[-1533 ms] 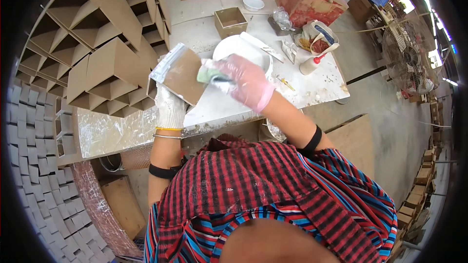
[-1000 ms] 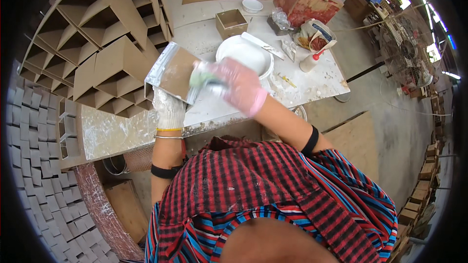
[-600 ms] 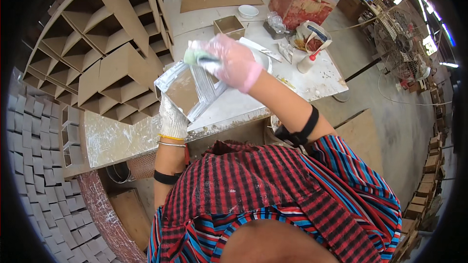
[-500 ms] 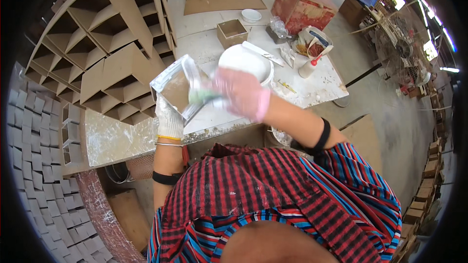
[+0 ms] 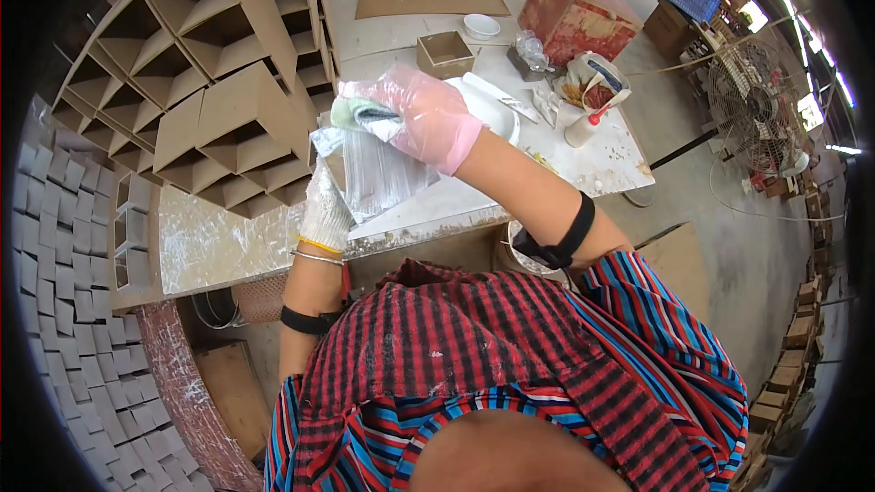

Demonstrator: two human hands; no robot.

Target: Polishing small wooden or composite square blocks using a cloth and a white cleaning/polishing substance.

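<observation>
In a white knitted glove, my left hand is closed on the lower left of a small box smeared with white paste. My right hand, in a clear plastic glove over a pink one, grips a folded pale-green cloth at the box's top edge. The fingers of both hands are partly hidden. Behind my right wrist sits a round white tub, mostly covered by the hand. A flat white scraper rests across its rim.
Stacked cardboard compartment units rise at the left. Farther back on the white table are an open cardboard box, a white bowl and a red-stained crate. A red-tipped bottle stands at right; a fan is beyond.
My right hand has moved up and left with the cloth to the box's top edge. The box has turned, so a white-smeared side now faces up instead of its open inside.
</observation>
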